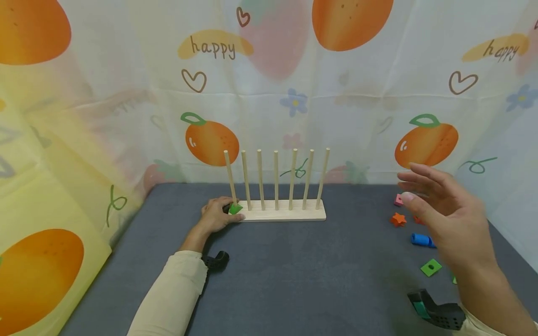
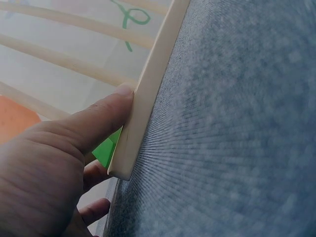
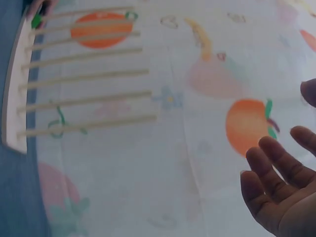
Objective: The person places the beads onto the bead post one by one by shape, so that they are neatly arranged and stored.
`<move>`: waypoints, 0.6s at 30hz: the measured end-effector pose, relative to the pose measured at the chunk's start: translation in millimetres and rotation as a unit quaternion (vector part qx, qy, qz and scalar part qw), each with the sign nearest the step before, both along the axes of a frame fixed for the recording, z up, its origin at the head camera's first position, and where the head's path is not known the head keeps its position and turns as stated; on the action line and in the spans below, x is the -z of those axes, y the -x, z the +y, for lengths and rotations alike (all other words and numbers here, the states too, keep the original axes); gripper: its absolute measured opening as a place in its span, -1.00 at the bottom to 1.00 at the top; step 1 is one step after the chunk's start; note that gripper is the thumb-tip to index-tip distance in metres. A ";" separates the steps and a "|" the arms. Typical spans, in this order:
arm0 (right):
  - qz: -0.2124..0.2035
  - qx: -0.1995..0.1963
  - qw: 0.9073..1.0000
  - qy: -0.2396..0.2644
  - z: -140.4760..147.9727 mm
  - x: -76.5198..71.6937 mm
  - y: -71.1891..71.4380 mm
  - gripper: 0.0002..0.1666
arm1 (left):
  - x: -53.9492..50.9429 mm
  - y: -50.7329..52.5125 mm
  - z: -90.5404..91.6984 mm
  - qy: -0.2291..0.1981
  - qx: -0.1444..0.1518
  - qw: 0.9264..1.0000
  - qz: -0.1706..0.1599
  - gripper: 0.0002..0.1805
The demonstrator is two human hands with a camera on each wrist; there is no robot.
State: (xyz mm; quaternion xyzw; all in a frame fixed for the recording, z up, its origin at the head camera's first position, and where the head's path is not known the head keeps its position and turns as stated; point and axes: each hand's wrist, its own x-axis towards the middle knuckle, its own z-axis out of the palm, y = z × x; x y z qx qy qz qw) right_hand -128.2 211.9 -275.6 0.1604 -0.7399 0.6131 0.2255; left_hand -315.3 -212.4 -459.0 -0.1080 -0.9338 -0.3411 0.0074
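A light wooden peg rack [image 1: 282,215] with a row of several upright rods stands at the back of the dark grey table. My left hand [image 1: 216,215] holds its left end, the thumb against the front edge and the other fingers around the end. A green piece [image 1: 235,209] sits at the foot of the leftmost rod, partly hidden by the thumb in the left wrist view. Fingers spread and nothing in it, my right hand [image 1: 454,217] is raised over the right side, nearest the small coloured blocks.
On the right lie a pink block [image 1: 398,199], an orange star [image 1: 397,220], a blue cylinder [image 1: 421,240] and a green square block with a hole [image 1: 431,267]. The right hand partly covers others. A printed cloth [image 1: 344,116] hangs behind the table.
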 end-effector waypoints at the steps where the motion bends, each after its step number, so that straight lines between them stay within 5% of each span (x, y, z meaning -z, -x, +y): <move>1: 0.003 0.013 1.000 -0.007 6.3 3.3 -0.9 -0.42 | -0.4 0.1 -0.3 0.000 0.000 1.000 0.000 -0.34; 10: 0.023 0.150 0.988 -0.035 57.1 34.5 -3.9 -0.41 | -1.0 -0.7 -1.2 0.015 -0.001 1.000 0.007 -0.35; 15: 0.017 0.262 0.961 -0.083 80.4 52.6 -4.6 -0.40 | -0.7 -0.6 0.3 0.011 -0.001 1.000 0.003 -0.35; 18: 0.006 0.296 0.951 -0.091 96.9 70.3 -4.4 -0.41 | -0.7 0.0 0.5 0.010 -0.003 1.000 0.003 -0.34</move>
